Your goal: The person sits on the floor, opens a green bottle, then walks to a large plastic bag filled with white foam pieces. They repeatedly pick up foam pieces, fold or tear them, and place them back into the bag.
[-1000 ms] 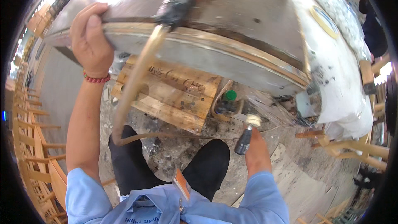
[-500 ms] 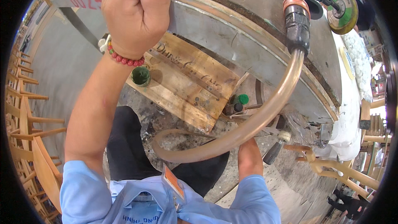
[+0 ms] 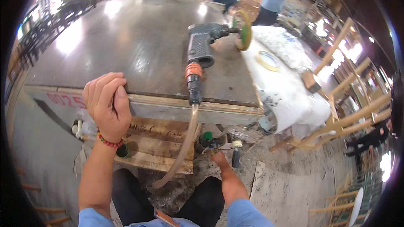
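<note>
At the near edge of the large dark-topped table [image 3: 147, 54], my left hand [image 3: 107, 105] is closed, fingers curled over the edge. Below the table, my right hand [image 3: 218, 157] reaches down beside a green-capped bottle [image 3: 207, 136]. Something small, blue and dark shows just above it; its fingers are too small and blurred to read. A grey pistol-shaped air sander [image 3: 200, 48] lies on the tabletop, its round green and yellow disc [image 3: 242, 30] toward the far right. From its orange-ringed fitting, a clear brownish hose [image 3: 185, 145] hangs over the edge.
A wooden board shelf [image 3: 162, 157] below the table bears a dark green cup [image 3: 123, 150]. A black-handled tool [image 3: 236, 156] hangs at the right. White sheeting with a tape roll [image 3: 267, 61] adjoins the table. Wooden chair frames [image 3: 357, 113] stand right. Two people are beyond the table.
The view has tilted up, bringing in more tabletop and the people beyond. My left hand stays at the table edge; my right hand, hidden behind the hose before, now shows near the bottles.
</note>
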### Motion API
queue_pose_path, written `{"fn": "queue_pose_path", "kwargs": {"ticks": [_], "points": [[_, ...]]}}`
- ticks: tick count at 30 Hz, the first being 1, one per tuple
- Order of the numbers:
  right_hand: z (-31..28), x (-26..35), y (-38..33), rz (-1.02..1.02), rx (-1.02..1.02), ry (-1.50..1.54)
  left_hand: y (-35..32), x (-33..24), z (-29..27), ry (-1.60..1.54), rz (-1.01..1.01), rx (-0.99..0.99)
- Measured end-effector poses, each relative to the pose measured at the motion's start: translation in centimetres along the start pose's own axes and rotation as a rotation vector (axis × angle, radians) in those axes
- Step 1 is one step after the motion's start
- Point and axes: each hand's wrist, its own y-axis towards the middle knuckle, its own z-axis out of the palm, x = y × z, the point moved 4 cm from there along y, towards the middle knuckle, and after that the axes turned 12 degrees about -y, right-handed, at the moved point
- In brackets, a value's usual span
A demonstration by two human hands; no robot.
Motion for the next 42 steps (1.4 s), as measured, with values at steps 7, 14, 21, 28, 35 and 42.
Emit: {"fn": "queue_pose_path", "kwargs": {"ticks": [7, 14, 21, 28, 35, 42], "points": [[-0.8, -2.0, -10.7, 0.166, -0.243, -0.551, 0.2, -0.1, -1.3, -0.065, -0.001, 0.016], [-4.7, -4.7, -22.9, 0.183, -0.733, -0.322, 0.2, 0.4, -2.1, -0.192, -0.041, 0.047], [-8.4, 8.6, -36.2, -0.224, -1.309, -0.588, -0.5, 1.4, -2.4, -0.340, -0.098, 0.046], [7.4, 26.9, -44.6, -1.019, -1.290, -0.449, -0.8, 1.8, -3.0, -0.385, -0.060, 0.191], [28.3, 35.4, -46.3, -1.361, -0.781, -0.662, -0.9, 2.6, -3.6, -0.392, -0.057, 0.236], [34.8, 40.2, -39.9, -1.634, -0.707, -0.831, -0.9, 2.6, -5.2, -0.644, -0.070, 0.211]]}}
